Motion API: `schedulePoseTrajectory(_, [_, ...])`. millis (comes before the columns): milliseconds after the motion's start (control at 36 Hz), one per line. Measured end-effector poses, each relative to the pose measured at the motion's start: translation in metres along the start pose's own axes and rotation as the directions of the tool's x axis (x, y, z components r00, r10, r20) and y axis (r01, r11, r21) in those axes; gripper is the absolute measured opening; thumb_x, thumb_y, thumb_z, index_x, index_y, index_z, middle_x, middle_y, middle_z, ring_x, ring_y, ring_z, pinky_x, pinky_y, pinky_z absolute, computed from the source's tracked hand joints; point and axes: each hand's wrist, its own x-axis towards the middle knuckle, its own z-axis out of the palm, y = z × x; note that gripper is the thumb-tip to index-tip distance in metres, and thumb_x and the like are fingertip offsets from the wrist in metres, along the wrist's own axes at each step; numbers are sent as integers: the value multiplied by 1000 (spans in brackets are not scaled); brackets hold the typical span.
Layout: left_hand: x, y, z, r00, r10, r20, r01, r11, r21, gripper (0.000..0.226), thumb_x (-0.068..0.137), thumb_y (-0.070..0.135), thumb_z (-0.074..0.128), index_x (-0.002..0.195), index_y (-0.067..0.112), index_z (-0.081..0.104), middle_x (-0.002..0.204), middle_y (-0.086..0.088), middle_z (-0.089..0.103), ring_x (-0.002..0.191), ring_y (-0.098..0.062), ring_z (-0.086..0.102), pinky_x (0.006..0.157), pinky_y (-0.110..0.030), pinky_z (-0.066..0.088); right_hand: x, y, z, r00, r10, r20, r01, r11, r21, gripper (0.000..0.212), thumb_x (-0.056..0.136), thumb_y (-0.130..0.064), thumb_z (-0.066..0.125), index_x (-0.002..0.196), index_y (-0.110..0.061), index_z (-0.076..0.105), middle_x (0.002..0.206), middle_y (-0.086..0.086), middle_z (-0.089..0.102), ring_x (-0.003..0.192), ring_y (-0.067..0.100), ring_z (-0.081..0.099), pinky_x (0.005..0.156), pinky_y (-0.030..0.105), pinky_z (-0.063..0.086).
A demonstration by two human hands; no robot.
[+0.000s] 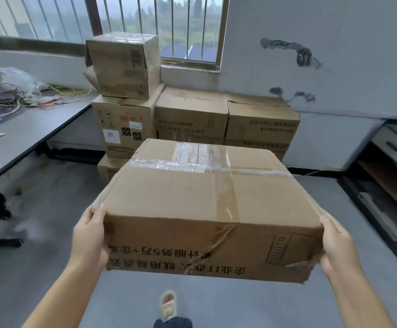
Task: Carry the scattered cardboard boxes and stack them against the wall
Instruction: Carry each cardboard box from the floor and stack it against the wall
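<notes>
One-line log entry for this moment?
carry | taped brown cardboard box held by left hand, right hand | facing wall stack

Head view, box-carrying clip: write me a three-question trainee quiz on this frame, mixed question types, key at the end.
1. True or false: the large brown taped cardboard box is held by one hand only.
2. Where does the small brown cardboard box sit? A) on the grey floor B) on top of the stacked cardboard boxes by the wall C) on the grey desk
3. Fill in: the stack stands below a barred ____.

Key: 1 false: the left hand and the right hand grip opposite ends. 2 B. 3 window.
</notes>
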Motion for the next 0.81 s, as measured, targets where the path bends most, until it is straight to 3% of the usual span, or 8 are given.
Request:
schedulePoseTrajectory(194, [138,33,100,997,46,62,-43,998,-41,16,98,25,51,96,31,66,107,9,67,96,-8,62,70,-26,47,106,-35,101,998,-50,-39,50,999,19,29,97,-22,44,119,-23,64,114,0,67,105,22,62,88,48,51])
schedulePoseTrajectory(278, [185,54,143,992,65,105,-60,997,-57,19,98,25,49,96,32,67,102,14,69,91,-4,63,70,-26,48,146,-60,139,995,-80,-61,81,997,18,26,97,-22,44,108,-25,67,106,-5,68,95,17,63,77,42,53])
schedulePoseTrajectory(472, [292,93,229,988,110,104,-100,990,-101,17,99,25,48,105,31,63,104,11,68,92,-6,63,68,-24,47,240,-109,232,976,-194,-98,200,978,57,36,95,-21,45,128,-20,60,124,-2,63,116,19,57,102,44,43])
schedulePoseTrajectory(583, [358,105,278,985,162,65,-153,981,-122,15,98,26,50,96,32,63,106,10,65,96,-8,60,71,-25,46,305,-132,295,971,-230,-61,234,970,67,30,95,-17,45,116,-22,65,121,-1,64,116,20,57,103,44,42])
schedulePoseTrajectory(694, [427,108,324,978,205,46,-199,973,-121,14,96,27,52,91,32,65,101,11,66,93,-7,60,70,-25,46,383,-143,355,973,-223,-56,226,972,60,37,96,-22,47,131,-15,55,133,9,56,123,27,52,107,50,37])
schedulePoseTrajectory(806, [494,107,371,979,203,6,-201,971,-126,15,96,26,51,90,30,64,94,12,68,83,-3,62,61,-20,47,456,-149,416,972,-233,0,233,971,60,35,97,-20,45,129,-16,57,125,3,59,116,22,54,103,40,41])
